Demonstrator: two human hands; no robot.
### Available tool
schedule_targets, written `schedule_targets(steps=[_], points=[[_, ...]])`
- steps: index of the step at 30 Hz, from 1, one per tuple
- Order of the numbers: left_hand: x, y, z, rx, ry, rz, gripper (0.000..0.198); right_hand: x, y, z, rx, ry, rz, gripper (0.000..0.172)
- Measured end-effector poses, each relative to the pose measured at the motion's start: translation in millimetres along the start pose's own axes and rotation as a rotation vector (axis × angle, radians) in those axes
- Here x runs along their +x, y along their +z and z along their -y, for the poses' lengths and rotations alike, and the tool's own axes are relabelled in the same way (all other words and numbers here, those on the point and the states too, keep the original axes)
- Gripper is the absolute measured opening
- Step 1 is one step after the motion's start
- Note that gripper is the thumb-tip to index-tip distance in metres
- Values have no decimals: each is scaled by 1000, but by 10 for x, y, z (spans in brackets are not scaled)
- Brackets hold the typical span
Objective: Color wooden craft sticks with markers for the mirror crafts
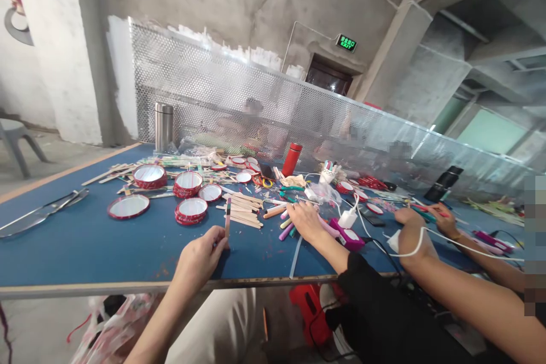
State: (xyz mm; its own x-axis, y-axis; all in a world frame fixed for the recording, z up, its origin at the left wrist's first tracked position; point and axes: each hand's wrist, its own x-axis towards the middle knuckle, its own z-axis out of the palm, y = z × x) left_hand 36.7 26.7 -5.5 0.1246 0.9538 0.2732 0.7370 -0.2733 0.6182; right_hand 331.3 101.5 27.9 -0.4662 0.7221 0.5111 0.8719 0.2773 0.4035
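My left hand [200, 253] is closed in a pinch round the lower end of a wooden craft stick [228, 219], held upright near the table's front edge. Coloured bands, one dark, mark the stick's upper part. Just beyond it lies a loose pile of plain craft sticks [243, 210]. Over a cluster of markers [285, 232] rests my right hand [305, 220], fingers bent down among them. Its fingertips are partly hidden, so whether it grips a marker I cannot tell. A pale strip [295, 259] lies below that hand.
Stacked red-rimmed round pieces [187, 183] stand left of centre. A steel flask [164, 127] and red bottle [292, 159] stand farther back. White cables [412, 253] and a purple device [347, 235] lie to the right, near a co-worker's hands [443, 219]. Perforated metal mesh [213, 74] edges the table.
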Motion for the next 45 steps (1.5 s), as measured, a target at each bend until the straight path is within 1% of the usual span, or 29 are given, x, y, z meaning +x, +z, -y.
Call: schedule_targets(steps=[2, 5, 7, 10, 12, 14, 17, 20, 22, 25, 29, 34, 40, 45], points=[[-5, 3, 3, 3, 9, -5, 15, 44, -11, -39, -30, 11, -21, 27], [-12, -7, -9, 28, 16, -3, 16, 36, -106, -167, -46, 41, -63, 29], [-15, -17, -21, 58, 24, -6, 16, -42, -200, -259, -45, 63, -93, 26], [-16, -25, -31, 69, 45, -28, 16, -261, -326, -333, -26, 101, -135, 22], [-15, -29, -35, 58, 51, -36, 16, -450, -367, -313, -12, 140, -157, 24], [-12, -36, -42, 59, 43, -29, 16, -642, -359, -244, 0, 190, -168, 31], [-9, -54, -63, 89, 19, -4, 16, -874, -273, -115, 24, 261, -155, 44], [-5, -64, -82, 116, 2, 19, 16, -990, -170, -38, 54, 340, -118, 52], [-2, -58, -83, 115, 8, 15, 16, -1014, -129, -26, 67, 406, -94, 52], [1, -35, -69, 105, 61, -3, 17, -1012, -116, -32, 77, 497, -66, 46], [4, -10, -45, 103, 114, -22, 21, -1003, -131, -31, 90, 563, -27, 40], [12, 17, -43, 124, 113, -22, 23, -1014, -136, -11, 106, 589, 0, 37], [21, 28, -22, 111, 79, 17, 27, -1071, -113, 11, 108, 625, -36, 48], [56, 33, 35, 89, 87, 62, 28, -1089, -94, 15, 123, 610, -61, 49]])
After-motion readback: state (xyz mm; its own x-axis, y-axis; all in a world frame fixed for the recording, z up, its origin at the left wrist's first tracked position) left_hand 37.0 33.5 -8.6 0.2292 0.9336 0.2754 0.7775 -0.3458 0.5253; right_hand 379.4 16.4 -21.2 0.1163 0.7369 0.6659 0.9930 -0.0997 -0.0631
